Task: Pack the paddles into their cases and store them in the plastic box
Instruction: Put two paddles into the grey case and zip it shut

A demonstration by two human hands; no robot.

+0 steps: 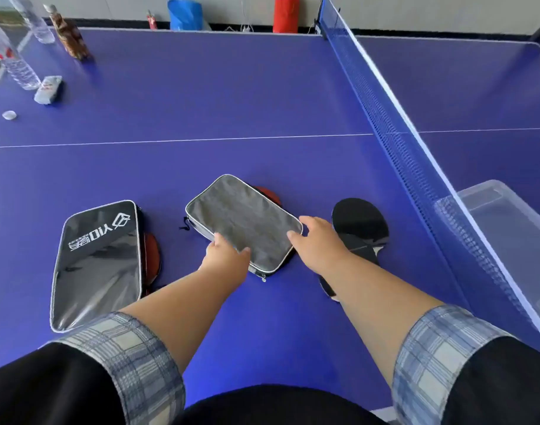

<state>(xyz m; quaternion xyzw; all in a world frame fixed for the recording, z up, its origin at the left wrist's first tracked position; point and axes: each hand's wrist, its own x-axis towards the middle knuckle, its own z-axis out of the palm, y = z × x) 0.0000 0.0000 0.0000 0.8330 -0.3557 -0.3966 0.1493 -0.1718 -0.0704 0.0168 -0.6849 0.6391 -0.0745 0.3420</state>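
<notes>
Head view shows both hands, left hand (pixel 224 256) and right hand (pixel 316 240), pinching the near edge of the grey fabric zip case (pixel 242 222) on the blue table (pixel 232 96), a black-faced paddle (pixel 359 222) still loose, the clear plastic box (pixel 507 228) empty.

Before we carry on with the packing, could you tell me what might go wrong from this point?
1. The grey case lies on a red paddle; lifting it with both hands (left hand, right hand) may drag that paddle along.
2. The right forearm is over the black paddle and could knock it.
3. The plastic box sits beyond the net, which a carried case might snag.
</notes>
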